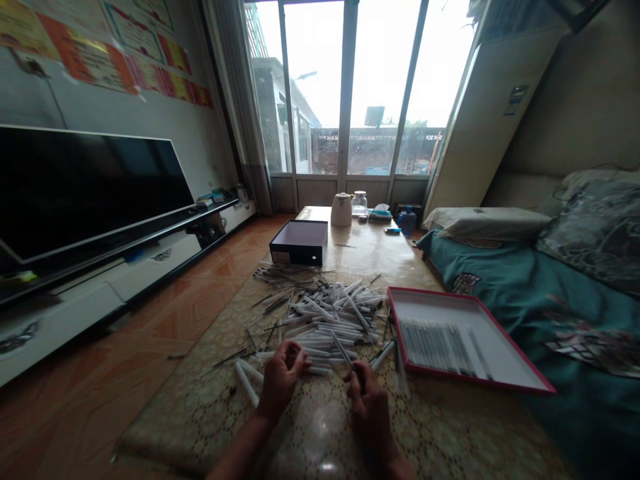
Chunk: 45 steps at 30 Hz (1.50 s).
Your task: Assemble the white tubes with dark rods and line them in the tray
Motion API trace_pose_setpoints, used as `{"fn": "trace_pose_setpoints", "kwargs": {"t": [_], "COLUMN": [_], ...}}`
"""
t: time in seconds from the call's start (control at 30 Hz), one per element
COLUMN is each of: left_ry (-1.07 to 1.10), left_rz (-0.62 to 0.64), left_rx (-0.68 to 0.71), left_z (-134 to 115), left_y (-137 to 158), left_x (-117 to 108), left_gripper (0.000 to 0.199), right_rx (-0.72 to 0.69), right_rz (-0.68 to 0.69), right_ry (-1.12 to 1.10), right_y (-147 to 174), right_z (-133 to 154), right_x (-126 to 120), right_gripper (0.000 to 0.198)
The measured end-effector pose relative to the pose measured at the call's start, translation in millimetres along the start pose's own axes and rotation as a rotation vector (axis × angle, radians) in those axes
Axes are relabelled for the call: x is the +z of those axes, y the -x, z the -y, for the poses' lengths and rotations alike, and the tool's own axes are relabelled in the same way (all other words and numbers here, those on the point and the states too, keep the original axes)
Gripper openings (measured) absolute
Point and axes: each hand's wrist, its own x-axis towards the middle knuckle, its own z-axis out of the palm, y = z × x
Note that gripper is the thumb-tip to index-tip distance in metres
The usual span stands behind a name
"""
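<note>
Right hand: mine, closed on one slim grey stick, tip slanting up and left over the near side of the heap. Left hand: fingers curled, thumb near the fingertips; whether they hold anything, I cannot tell.

White tubes, many: heaped mid-surface, ahead of both hands. Dark thin rods: strewn toward the left edge.

Handling, as I judge it: stick light, stiff, smooth, apt to roll; best pinched at mid-barrel. Thin rods probably bend easily.

Red-rimmed tray: by the right edge, outer corner seemingly past it; holds a row of sticks. Black-walled box: near the left edge, beyond the heap. Kettle: toward the far edge.

Room: patterned cover shows between my wrists and toward the near left corner.
</note>
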Motion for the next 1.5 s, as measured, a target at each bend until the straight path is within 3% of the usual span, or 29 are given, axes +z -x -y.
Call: {"fn": "trace_pose_setpoints", "kwargs": {"t": [0.1,0.23,0.33,0.5,0.7,0.83,1.33,1.5], "left_ry": [-0.096,-0.253,-0.326,-0.403,-0.425,-0.444,-0.499,-0.345], "left_rz": [0.103,0.236,0.270,0.254,0.250,0.270,0.336,0.343], "left_rx": [0.000,0.103,0.169,0.249,0.292,0.263,0.358,0.282], "left_z": [0.6,-2.2,-2.4,5.3,9.6,9.3,11.5,3.7], "left_y": [18.8,29.9,32.5,33.9,35.1,35.2,34.8,35.5], "left_x": [7.3,11.0,11.7,13.3,13.8,13.7,14.6,14.6], "left_gripper": [0.019,0.021,0.023,0.025,0.029,0.031,0.030,0.027], "right_rx": [0.034,0.181,0.260,0.094,-0.089,-0.138,-0.190,-0.256], "right_rz": [0.032,0.099,0.197,0.244,0.346,0.416,0.457,0.450], "right_ry": [-0.056,-0.194,-0.174,0.043,0.138,0.244,0.398,0.442], "right_y": [-2.1,-10.6,-15.0,-9.5,0.1,1.3,3.1,5.7], "right_z": [2.7,3.3,-1.6,-5.3,-1.5,-5.9,-3.9,-3.3], "right_x": [-0.5,-8.3,-21.8,-44.8,-51.6,-52.3,-52.1,-51.2], "right_gripper": [0.029,0.039,0.035,0.031,0.029,0.028,0.026,0.024]}}
